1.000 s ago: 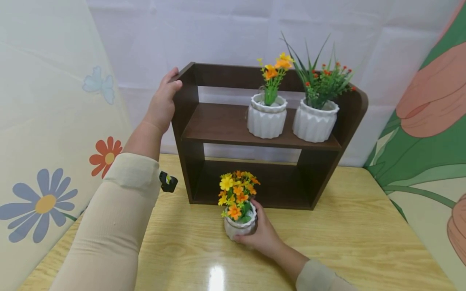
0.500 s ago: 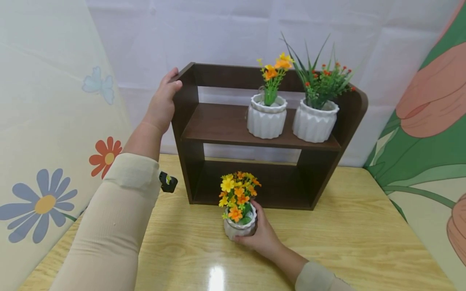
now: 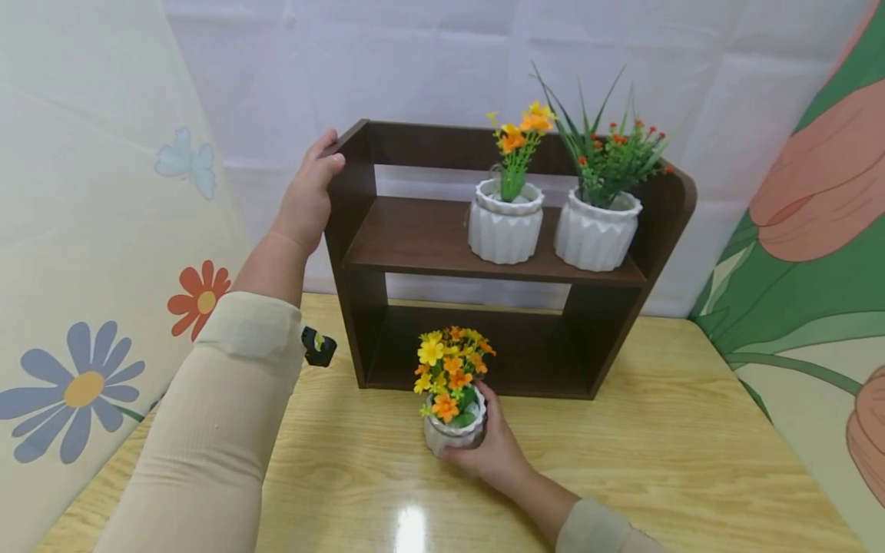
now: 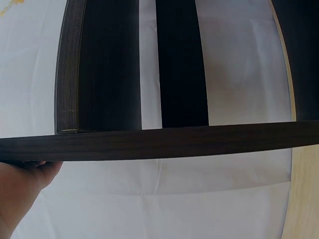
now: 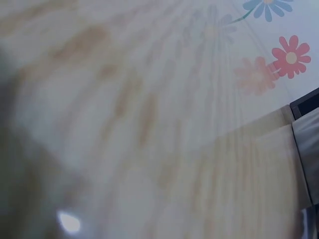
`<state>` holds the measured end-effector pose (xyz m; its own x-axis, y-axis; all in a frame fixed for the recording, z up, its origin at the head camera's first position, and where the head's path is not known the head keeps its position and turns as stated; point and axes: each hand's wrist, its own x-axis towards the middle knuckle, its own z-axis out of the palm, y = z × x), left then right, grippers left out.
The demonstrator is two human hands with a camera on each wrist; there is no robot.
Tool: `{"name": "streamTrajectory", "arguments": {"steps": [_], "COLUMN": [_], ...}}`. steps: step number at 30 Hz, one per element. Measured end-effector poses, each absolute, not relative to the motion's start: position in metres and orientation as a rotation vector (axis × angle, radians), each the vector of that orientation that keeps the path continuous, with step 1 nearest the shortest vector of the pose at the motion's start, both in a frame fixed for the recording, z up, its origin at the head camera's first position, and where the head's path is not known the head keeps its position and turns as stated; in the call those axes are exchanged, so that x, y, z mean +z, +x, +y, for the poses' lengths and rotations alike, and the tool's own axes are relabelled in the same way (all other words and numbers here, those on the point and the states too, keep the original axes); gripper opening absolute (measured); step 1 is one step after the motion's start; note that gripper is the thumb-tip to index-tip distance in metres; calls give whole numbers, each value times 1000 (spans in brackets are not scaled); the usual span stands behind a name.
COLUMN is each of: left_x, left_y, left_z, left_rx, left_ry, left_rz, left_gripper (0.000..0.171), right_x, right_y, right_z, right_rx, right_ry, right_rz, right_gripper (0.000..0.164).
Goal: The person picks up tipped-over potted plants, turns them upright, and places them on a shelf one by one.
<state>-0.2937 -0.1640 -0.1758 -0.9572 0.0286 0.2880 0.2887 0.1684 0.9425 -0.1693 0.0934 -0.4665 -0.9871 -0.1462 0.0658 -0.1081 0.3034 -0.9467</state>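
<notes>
My right hand (image 3: 495, 453) grips a small white ribbed flowerpot (image 3: 442, 438) from its right side, thumb in front. Yellow and orange artificial flowers (image 3: 449, 361) fill it, and it is upright over the table before the shelf. My left hand (image 3: 307, 192) presses against the outer side of the dark brown two-tier shelf (image 3: 422, 234), near the top of its left panel. In the left wrist view, the left hand (image 4: 22, 191) lies along the panel's outside, with no fingers over the inner face. The right wrist view shows neither right hand nor pot distinctly.
On the upper tier stand a white pot (image 3: 506, 230) with orange-yellow flowers and another white pot (image 3: 598, 234) with grassy leaves and red blooms. The shelf rests on a wooden table (image 3: 677, 461). A white cloth (image 3: 442, 46) hangs behind, with flower-patterned panels at both sides.
Almost nothing differs: the view shifts very slightly. The right hand keeps the potted flowers in nearly the same spot, and the left hand stays on the shelf's side.
</notes>
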Motion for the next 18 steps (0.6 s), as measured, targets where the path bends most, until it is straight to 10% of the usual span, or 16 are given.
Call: {"name": "streamTrajectory", "arguments": {"steps": [18], "left_x": [-177], "left_y": [-294], "left_z": [-164], "left_rx": [-1919], "left_ry": [-347], "left_rz": [-2199], "left_gripper": [56], "right_x": [-470], "right_y": [-165], "right_z": [67], "right_rx": [-2029], "right_ry": [-72], "right_rz": [2530], "right_gripper": [116]}}
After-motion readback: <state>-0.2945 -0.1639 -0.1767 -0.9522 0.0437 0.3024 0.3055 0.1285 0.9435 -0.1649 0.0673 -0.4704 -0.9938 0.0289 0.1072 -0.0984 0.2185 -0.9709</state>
